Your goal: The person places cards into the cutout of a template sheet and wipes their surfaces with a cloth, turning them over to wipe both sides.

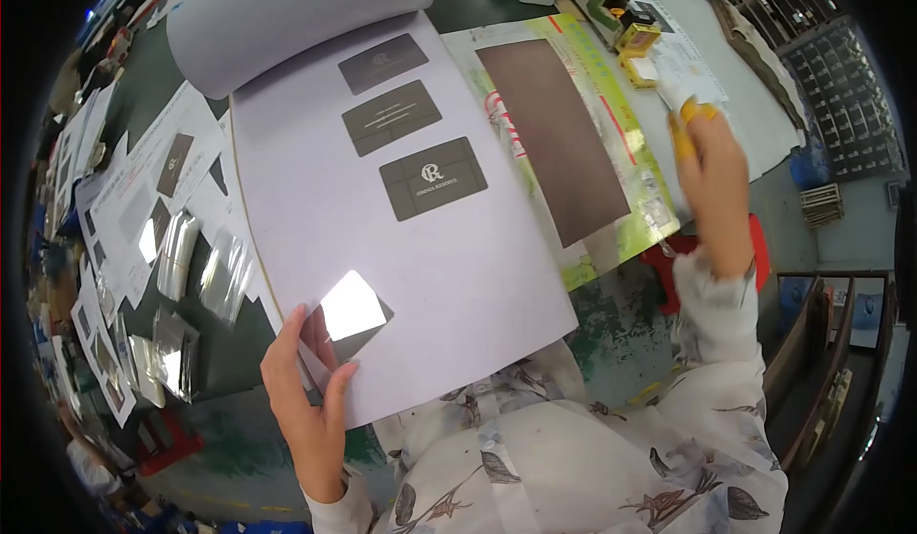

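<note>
My left hand pinches a dark, glossy card between thumb and fingers at the lower left of a large white paper pad. Bright glare covers much of that card. Higher on the pad lie three dark grey cards: one with a white logo, one with lines of text, and one with a faint emblem. My right hand, with yellow covers on its fingertips, is raised beyond the pad's right side. Its fingers are closed and slightly blurred; a thin object seems to show at their tips.
A brown rectangular sheet lies on a yellow-green printed sheet right of the pad. Small yellow boxes and a tape dispenser stand behind. Clear plastic sleeves and printed papers cover the left side. The pad's top sheets are rolled back.
</note>
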A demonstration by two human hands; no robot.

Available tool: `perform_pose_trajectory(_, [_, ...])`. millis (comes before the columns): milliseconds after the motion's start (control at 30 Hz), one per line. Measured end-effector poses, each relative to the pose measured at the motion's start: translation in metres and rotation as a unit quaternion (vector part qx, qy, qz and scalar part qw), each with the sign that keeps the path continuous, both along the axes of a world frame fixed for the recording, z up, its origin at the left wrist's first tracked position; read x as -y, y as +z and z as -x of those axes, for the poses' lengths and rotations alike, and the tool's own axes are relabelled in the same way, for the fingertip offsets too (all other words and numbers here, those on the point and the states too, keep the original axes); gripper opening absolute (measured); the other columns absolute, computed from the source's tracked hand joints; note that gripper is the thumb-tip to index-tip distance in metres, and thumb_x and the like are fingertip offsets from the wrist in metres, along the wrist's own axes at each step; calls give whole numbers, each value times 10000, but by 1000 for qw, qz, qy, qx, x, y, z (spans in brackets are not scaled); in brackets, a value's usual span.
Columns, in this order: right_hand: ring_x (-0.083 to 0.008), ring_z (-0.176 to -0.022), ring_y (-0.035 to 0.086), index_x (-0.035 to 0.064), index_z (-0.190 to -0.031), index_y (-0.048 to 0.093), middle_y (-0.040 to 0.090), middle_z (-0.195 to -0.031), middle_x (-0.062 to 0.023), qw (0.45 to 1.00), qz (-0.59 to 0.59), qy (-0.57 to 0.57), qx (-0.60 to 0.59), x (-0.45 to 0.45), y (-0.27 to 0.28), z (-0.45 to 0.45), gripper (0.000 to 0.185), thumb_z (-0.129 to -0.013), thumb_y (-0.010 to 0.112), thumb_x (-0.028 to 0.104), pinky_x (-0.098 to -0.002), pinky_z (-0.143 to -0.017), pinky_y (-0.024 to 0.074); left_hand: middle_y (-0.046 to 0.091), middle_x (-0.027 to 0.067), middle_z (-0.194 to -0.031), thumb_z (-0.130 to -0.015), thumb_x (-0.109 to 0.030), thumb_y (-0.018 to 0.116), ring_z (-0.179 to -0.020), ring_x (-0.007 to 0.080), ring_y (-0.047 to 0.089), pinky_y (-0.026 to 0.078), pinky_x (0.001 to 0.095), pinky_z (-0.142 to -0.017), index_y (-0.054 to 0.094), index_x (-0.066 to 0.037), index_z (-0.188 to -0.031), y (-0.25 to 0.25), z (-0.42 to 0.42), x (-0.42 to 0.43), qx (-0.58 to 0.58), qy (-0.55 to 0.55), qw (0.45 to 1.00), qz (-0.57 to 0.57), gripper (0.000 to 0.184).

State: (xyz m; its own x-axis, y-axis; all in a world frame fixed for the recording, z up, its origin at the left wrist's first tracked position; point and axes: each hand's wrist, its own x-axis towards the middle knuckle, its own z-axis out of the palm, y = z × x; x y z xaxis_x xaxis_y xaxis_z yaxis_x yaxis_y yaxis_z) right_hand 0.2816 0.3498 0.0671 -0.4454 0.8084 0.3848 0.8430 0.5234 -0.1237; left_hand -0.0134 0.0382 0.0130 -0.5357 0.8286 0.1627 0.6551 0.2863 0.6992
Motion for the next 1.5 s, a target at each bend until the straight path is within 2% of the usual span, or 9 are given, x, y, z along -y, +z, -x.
perform_pose_trajectory(133, [-415,-903,609,21,-999,610,608,-994,-197,992,-15,-80,101,-62,-9,-25,140,-937,499,80,-460,-764,498,615,119,-1299,-717,-12,814,-1143,287,543,420,391,-995,528,-6,-1366,0,6,1,-10,2,1000,2,709])
perform_pose_trajectory(333, [-409,-897,654,52,-1106,602,632,-1032,-198,977,-34,-40,209,-121,-47,-29,274,-1020,417,234,-532,-721,521,658,117,-1162,-640,-28,870,-1026,270,579,466,368,-902,558,0,-1310,2,5,1,-41,-47,996,-63,740])
perform_pose_trajectory(500, [-393,-953,642,96,-1209,590,616,-1124,-163,961,-30,-50,269,-154,-66,-47,263,-1004,456,192,-474,-776,523,672,122,-1222,-676,-67,879,-1086,268,585,448,373,-953,524,-28,-1361,2,-3,20,34,-69,997,-31,773])
perform_pose_trajectory(600, [-344,-971,643,98,-1264,602,633,-1163,-112,965,-101,-46,237,-127,-46,-35,303,-983,490,124,-420,-821,517,669,120,-1257,-679,-94,883,-1153,287,589,425,391,-1004,493,-26,-1390,-4,-1,25,51,-49,997,-35,814])
perform_pose_trajectory(700, [-350,-894,629,50,-1119,658,639,-1068,-140,989,-40,123,77,-22,-17,11,253,-901,531,39,-378,-778,512,671,125,-1266,-680,-105,883,-1181,297,592,416,394,-1021,479,-22,-1397,-10,-2,32,70,-35,996,-30,827])
perform_pose_trajectory(767, [-348,-790,632,57,-929,681,636,-970,-188,948,57,313,-5,55,-23,44,181,-767,614,12,-393,-675,507,672,129,-1269,-682,-106,881,-1191,299,593,412,393,-1028,476,-20,-1397,-12,-3,33,65,-39,997,-20,827])
perform_pose_trajectory(900, [-236,-750,545,110,-762,611,551,-849,-93,850,116,513,18,127,-31,80,171,-664,741,161,-346,-573,386,680,124,-1262,-694,-94,871,-1185,287,602,407,391,-1028,481,-26,-1390,-11,-3,32,89,-23,995,-22,802])
perform_pose_trajectory(1367, [-210,-758,505,105,-808,642,477,-793,-53,833,106,539,58,146,-40,93,128,-701,689,157,-331,-580,334,678,107,-1259,-709,-96,863,-1180,270,601,416,379,-1019,515,-44,-1367,-18,-2,34,83,-31,995,-45,746])
perform_pose_trajectory(1500, [-217,-760,504,94,-834,632,500,-822,-58,866,54,494,50,135,-47,109,163,-686,666,154,-342,-581,347,675,106,-1258,-716,-98,858,-1181,271,597,426,376,-1014,515,-41,-1367,-17,1,32,74,-46,995,-45,738])
